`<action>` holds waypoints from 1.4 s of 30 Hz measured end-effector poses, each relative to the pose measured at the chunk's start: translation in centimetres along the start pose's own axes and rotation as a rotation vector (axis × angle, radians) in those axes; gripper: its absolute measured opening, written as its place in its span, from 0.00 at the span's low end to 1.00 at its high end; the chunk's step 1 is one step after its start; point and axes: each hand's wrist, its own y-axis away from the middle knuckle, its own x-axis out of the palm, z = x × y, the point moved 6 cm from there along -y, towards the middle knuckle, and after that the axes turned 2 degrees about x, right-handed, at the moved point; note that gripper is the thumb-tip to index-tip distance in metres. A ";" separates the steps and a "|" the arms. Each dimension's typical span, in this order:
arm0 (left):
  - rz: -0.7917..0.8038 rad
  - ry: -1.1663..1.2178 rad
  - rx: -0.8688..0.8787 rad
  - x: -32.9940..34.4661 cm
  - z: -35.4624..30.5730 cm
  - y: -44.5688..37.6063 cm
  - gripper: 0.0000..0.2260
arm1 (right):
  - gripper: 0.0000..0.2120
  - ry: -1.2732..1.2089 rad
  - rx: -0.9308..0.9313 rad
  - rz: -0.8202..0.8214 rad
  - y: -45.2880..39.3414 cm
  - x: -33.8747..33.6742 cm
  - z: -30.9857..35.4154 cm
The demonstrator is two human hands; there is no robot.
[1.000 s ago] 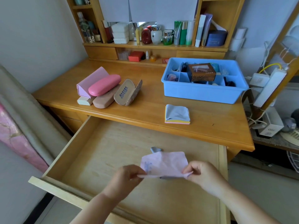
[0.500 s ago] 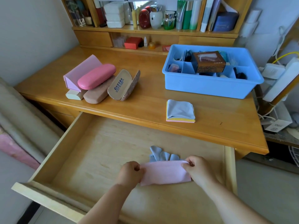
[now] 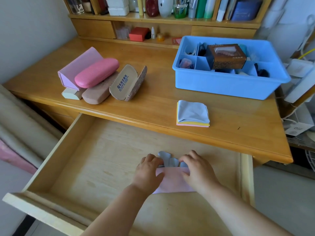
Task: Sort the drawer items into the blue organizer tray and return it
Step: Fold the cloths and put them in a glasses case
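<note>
In the open wooden drawer [image 3: 102, 150] a folded pink cloth [image 3: 172, 182] lies flat on the bottom. My left hand [image 3: 147, 172] and my right hand [image 3: 198, 171] press down on its left and right ends, fingers spread over its far edge. A crumpled grey-blue cloth [image 3: 167, 159] sits just behind it, between my fingertips. The blue organizer tray [image 3: 230, 86] stands on the desk at the back right, holding a brown box [image 3: 226, 56] and small items in its compartments. A stack of folded cloths [image 3: 192, 113] lies in front of the tray.
Several glasses cases sit on the desk's left: a lilac triangular one [image 3: 80, 65], a pink one [image 3: 97, 72], a beige one [image 3: 97, 93] and an open patterned one [image 3: 127, 82]. Shelves with bottles run along the back. Cables and white adapters hang at the right.
The pink cloth went from held up and unfolded to folded and laid on the drawer bottom. Both hands came down onto it and now press it flat.
</note>
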 end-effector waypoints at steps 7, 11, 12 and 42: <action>0.069 -0.140 0.222 0.4 -1.2 2.7 0.15 | 0.04 -0.027 -0.124 0.047 2.9 0.9 -0.2; 0.154 -0.223 0.203 1.0 0.1 3.7 0.18 | 0.13 0.105 -0.089 0.146 4.7 2.4 -2.1; 0.151 -0.223 0.191 0.8 0.2 3.7 0.16 | 0.13 0.130 -0.074 0.154 4.8 2.5 -2.3; -0.480 0.735 -0.386 -7.7 -3.4 6.1 0.09 | 0.08 -1.067 0.497 -0.074 4.0 -5.0 0.5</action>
